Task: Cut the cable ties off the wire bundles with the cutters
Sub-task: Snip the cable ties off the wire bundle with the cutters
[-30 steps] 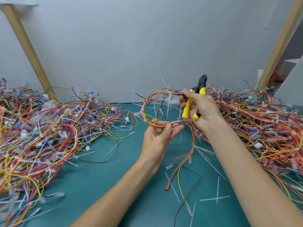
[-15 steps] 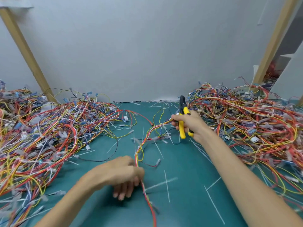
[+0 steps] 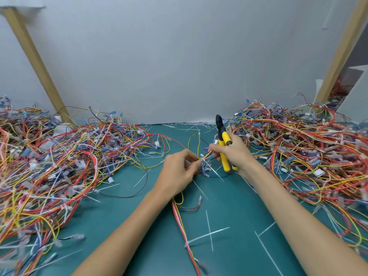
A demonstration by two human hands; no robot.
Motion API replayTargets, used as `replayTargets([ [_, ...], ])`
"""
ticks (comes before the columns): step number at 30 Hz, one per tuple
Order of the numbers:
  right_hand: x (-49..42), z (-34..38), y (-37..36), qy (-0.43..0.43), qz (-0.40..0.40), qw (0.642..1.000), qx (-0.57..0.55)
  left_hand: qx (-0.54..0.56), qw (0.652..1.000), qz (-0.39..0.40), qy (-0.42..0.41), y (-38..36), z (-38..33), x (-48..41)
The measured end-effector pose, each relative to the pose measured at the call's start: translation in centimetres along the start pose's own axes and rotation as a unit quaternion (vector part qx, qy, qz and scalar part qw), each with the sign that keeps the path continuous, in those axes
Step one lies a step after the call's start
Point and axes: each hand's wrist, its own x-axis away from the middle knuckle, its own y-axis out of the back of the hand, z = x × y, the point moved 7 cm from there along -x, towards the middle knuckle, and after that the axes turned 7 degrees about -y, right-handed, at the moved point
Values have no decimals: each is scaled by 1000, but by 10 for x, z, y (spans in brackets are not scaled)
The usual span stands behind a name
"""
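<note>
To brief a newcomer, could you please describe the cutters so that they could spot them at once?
Find the green mat. Toward its far edge, beside the right wire heap, the right hand grips the cutters. Their thick yellow handles and black head set them apart from the thin wires around them.

The teal table top [image 3: 239,206] carries two tangled heaps of red, yellow and blue wire — a left heap [image 3: 49,166] and a right heap [image 3: 308,156] — with cut white cable ties [image 3: 209,234] strewn between them and one loose wire bundle [image 3: 180,222] trailing toward the near edge.
</note>
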Motion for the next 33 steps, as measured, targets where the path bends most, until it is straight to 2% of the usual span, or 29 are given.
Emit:
replayTargets([
  [3,0,7,1,57,-40,996,55,111,993,-3,48,-8,11,4],
  [7,4,17,-8,120,-67,979,153,269,952,101,106,-25,14,10],
  [11,5,15,-22,113,-68,962,238,263,944,163,113,-28,17,11],
  [13,5,9,-23,73,-58,980,177,260,945,163,114,-28,18,11],
  [16,3,4,-19,19,-30,999,7,257,951,115,124,-27,22,10],
  [18,3,8,-8,33,-62,997,-6,283,946,59,146,-25,25,10],
  [22,19,32,15,152,-190,964,107,339,927,-38,157,-20,25,10],
  [25,41,40,9,233,-188,939,171,196,975,-62,89,-11,18,9],
  [27,56,38,5,270,-193,917,221,144,983,-86,77,-6,16,11],
  [30,75,38,6,334,-233,877,255,180,971,-115,109,-2,21,12],
  [33,74,27,7,307,-240,863,320,207,961,-107,151,-3,27,12],
])
